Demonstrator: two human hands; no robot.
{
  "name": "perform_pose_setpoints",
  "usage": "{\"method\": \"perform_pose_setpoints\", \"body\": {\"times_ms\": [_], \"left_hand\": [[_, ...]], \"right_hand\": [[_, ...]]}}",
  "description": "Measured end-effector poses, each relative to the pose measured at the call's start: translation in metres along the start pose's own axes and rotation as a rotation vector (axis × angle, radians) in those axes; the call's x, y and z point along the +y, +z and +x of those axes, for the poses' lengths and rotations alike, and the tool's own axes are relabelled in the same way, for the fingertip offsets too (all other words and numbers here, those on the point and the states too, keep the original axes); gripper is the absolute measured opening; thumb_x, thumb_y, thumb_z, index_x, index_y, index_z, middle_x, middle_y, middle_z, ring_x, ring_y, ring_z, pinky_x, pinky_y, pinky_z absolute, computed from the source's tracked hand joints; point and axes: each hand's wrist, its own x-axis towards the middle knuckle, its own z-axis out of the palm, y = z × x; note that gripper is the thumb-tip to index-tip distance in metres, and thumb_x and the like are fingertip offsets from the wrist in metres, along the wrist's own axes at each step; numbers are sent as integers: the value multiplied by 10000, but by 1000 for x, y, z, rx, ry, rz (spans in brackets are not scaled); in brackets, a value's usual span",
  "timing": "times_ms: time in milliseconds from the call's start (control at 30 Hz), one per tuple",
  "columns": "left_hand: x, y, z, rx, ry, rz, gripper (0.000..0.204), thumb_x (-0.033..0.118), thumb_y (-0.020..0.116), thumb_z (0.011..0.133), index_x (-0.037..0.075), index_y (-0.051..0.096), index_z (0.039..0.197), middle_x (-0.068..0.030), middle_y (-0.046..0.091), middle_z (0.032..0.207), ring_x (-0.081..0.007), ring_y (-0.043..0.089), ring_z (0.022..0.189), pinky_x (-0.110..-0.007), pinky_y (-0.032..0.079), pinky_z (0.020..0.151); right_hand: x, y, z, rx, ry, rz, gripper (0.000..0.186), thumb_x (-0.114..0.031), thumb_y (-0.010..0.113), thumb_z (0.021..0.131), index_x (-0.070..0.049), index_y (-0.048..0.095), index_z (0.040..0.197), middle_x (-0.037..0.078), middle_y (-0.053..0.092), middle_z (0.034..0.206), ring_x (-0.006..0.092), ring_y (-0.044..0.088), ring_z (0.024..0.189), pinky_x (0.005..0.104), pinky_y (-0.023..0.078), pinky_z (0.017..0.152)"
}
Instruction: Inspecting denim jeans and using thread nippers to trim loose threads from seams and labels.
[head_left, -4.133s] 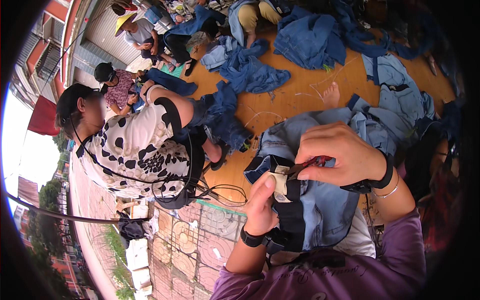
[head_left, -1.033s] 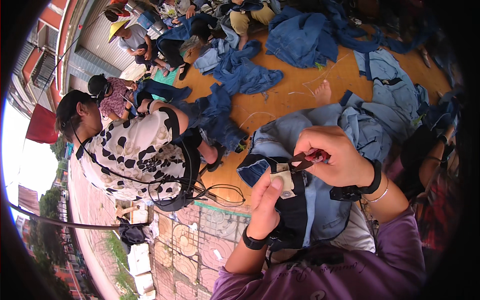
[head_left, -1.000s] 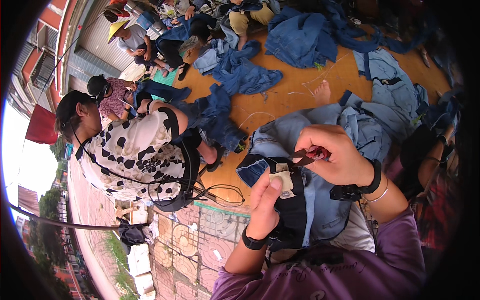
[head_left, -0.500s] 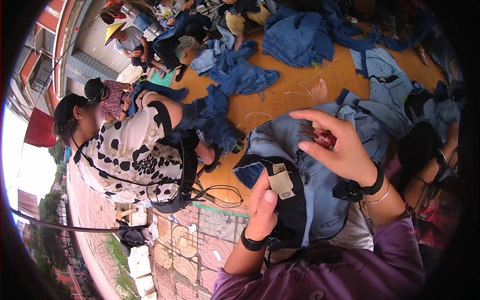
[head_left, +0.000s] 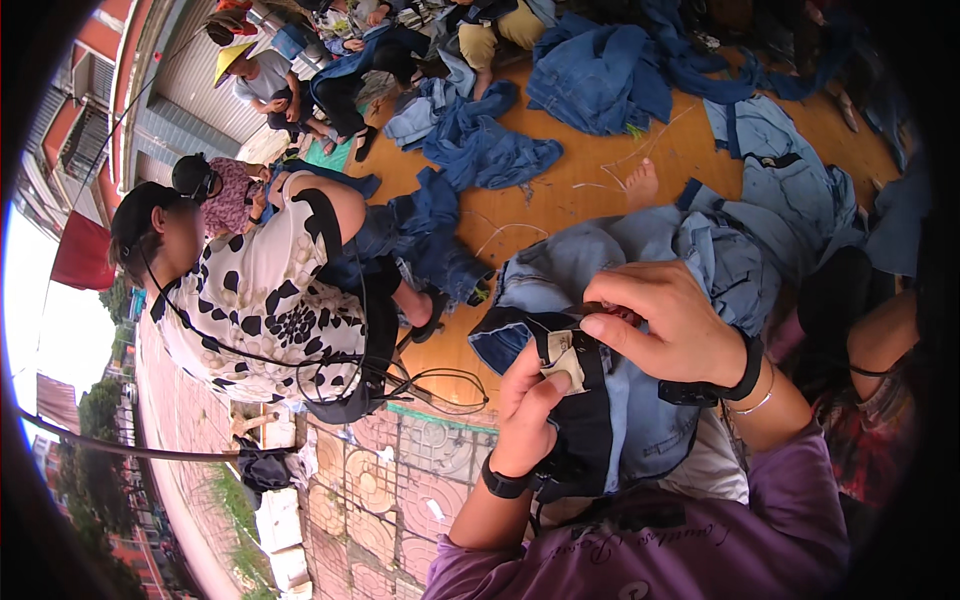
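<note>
A light blue denim garment (head_left: 645,420) with a black inner waistband (head_left: 588,425) lies across my lap. My left hand (head_left: 526,418) pinches the waistband edge at a cream label (head_left: 564,358), thumb on top, and the label is bent under it. Just right of the label is my right hand (head_left: 675,325), its fingers curled round a small dark red tool (head_left: 616,311). Most of that tool is hidden by the fingers, so its kind cannot be made out. The tool's end is close to the label's upper edge.
More denim garments (head_left: 600,80) lie heaped on the orange-brown board (head_left: 510,215). At my left a person in a spotted top (head_left: 270,290) sits by looped black cables (head_left: 440,390). Others sit at the far side, and a bare foot (head_left: 641,182) rests ahead. Another person's arm (head_left: 885,335) is at right.
My right hand has come down and left to the label, its fingers closing from a wider spread. The label now bends under my left thumb. The person's arm at right has shifted.
</note>
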Motion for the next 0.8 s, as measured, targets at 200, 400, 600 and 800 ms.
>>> {"method": "perform_pose_setpoints", "body": {"times_ms": [200, 400, 600, 800], "left_hand": [[-2, -8, 3, -28, -46, -93, 481, 95, 488, 833, -28, 542, 1295, -42, 626, 1138, -121, 572, 1041, -271, 431, 927], [-6, -14, 5, -36, -83, -104, 507, 101, 479, 822, -32, 536, 1308, -40, 623, 1135, -118, 571, 1033, -270, 431, 918], [-4, -14, 6, -32, -83, -98, 507, 94, 474, 818, -29, 537, 1305, -30, 618, 1116, -107, 560, 1013, -254, 422, 891], [-3, -14, 5, -21, -72, -107, 489, 95, 470, 820, -26, 547, 1288, -27, 617, 1106, -106, 557, 998, -254, 419, 884]], "right_hand": [[2, 6, 2, -5, -109, -71, 241, -280, 667, 876, -81, 566, 784, 53, 532, 641, 270, 575, 616, 393, 398, 528], [2, 6, 10, -25, -144, -100, 244, -283, 662, 879, -89, 562, 771, 49, 519, 643, 265, 570, 621, 395, 397, 529], [3, 8, 13, -17, -155, -105, 246, -280, 662, 877, -89, 561, 762, 46, 514, 639, 260, 565, 616, 393, 392, 521], [1, 10, 14, 11, -156, -102, 253, -271, 666, 875, -82, 557, 748, 49, 507, 629, 258, 562, 607, 393, 392, 517]]}}
